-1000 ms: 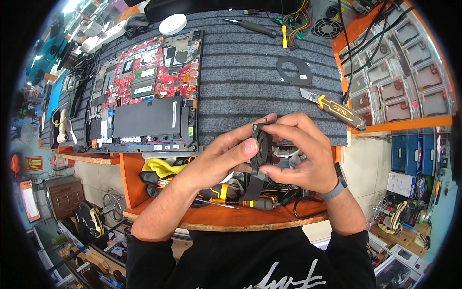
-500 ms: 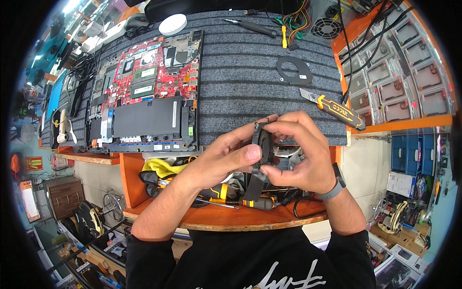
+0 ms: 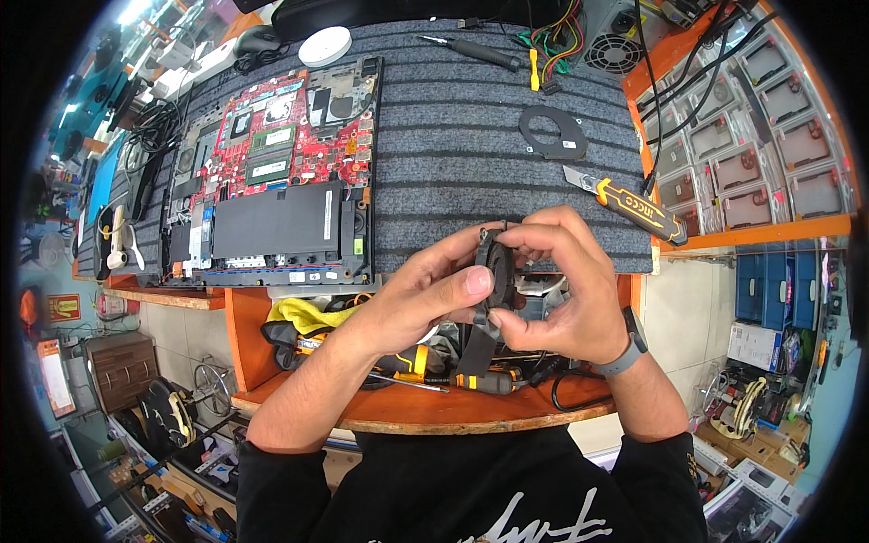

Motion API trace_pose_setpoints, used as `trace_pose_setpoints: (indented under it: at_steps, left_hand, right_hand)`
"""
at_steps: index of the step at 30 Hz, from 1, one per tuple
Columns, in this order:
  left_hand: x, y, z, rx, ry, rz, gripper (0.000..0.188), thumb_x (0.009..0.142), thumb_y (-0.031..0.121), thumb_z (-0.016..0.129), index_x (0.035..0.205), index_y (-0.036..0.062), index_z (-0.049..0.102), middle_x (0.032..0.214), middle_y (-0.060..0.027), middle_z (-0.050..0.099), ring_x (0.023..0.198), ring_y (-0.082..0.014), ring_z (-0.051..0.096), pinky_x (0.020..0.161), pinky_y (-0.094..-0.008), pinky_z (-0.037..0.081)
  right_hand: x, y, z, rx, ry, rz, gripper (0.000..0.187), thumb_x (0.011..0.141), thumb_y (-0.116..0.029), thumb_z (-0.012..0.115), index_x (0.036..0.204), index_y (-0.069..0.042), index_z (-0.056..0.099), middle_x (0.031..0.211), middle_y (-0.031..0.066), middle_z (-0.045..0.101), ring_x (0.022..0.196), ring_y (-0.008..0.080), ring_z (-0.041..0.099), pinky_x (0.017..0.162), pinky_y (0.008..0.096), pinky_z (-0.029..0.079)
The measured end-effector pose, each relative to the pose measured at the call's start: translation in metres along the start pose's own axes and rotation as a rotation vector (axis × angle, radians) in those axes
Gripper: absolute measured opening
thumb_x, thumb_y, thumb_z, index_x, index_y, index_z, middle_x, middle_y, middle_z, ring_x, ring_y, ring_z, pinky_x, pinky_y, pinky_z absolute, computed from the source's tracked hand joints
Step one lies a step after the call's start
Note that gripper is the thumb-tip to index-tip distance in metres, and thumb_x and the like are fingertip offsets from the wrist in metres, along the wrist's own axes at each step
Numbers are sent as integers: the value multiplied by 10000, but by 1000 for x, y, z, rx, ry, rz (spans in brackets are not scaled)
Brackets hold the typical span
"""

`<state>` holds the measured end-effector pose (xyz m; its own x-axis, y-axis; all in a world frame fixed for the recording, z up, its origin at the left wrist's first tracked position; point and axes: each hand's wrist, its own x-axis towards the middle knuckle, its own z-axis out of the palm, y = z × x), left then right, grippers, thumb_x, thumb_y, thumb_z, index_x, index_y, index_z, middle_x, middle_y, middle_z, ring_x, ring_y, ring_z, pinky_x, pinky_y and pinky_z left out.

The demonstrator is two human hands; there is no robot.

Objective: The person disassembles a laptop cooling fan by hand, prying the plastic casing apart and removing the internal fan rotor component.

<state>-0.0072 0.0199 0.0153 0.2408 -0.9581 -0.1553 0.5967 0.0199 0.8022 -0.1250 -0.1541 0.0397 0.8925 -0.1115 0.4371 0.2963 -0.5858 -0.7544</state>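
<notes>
- The black fan part is between both hands, over the orange drawer, near the front edge of the striped grey mat.
- Seen nearly edge-on, its long axis runs up and down the view; its round face turns toward the right hand.
- A flat dark strip extends from its lower end, slanting slightly left toward the person.
- The left hand clamps it, thumb across its left side.
- The right forefinger and thumb grip its upper and lower ends.
</notes>
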Motion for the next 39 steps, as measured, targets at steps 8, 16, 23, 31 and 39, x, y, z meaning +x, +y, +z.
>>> trace_pose_setpoints:
  at_steps: [8, 16, 23, 31, 39]
  left_hand:
    - [0, -1, 0, -17, -4, 2, 743, 964, 449, 661, 1501, 21, 376, 1332, -127, 542, 1195, -204, 595, 919, -340, 569]
    - [1, -1, 0, -32, -11, 12, 748, 968, 426, 665, 1514, 18, 357, 1336, -134, 540, 1199, -204, 593, 927, -342, 566]
    - [-1, -4, -4, -24, -5, -4, 767, 966, 420, 671, 1537, 36, 331, 1345, -133, 534, 1198, -196, 589, 912, -335, 568]
    - [-1, -2, 0, -15, 10, -9, 767, 970, 427, 664, 1536, 31, 330, 1339, -127, 534, 1189, -190, 592, 893, -334, 576]
    - [0, -3, 0, 7, 7, -5, 753, 976, 451, 646, 1523, 27, 347, 1322, -109, 543, 1173, -171, 597, 875, -312, 580]
  right_hand:
    - [0, 1, 0, -57, -3, -18, 617, 625, -138, 865, 1165, -29, 586, 1036, 113, 534, 875, 233, 588, 740, 315, 537]
    - [0, 0, 1, -69, 10, -22, 613, 625, -137, 859, 1161, -28, 583, 1035, 116, 533, 883, 241, 583, 733, 316, 531]
    - [-1, 1, 3, -69, 17, -23, 602, 620, -150, 853, 1142, -23, 581, 1024, 113, 529, 873, 242, 566, 724, 327, 516]
    - [-2, 2, 4, -64, 25, -14, 601, 619, -164, 850, 1137, -22, 580, 1017, 112, 525, 876, 247, 559, 719, 328, 514]
    - [-1, 3, 5, -70, 20, -3, 593, 627, -170, 843, 1137, -23, 579, 1018, 112, 530, 871, 247, 560, 724, 325, 519]
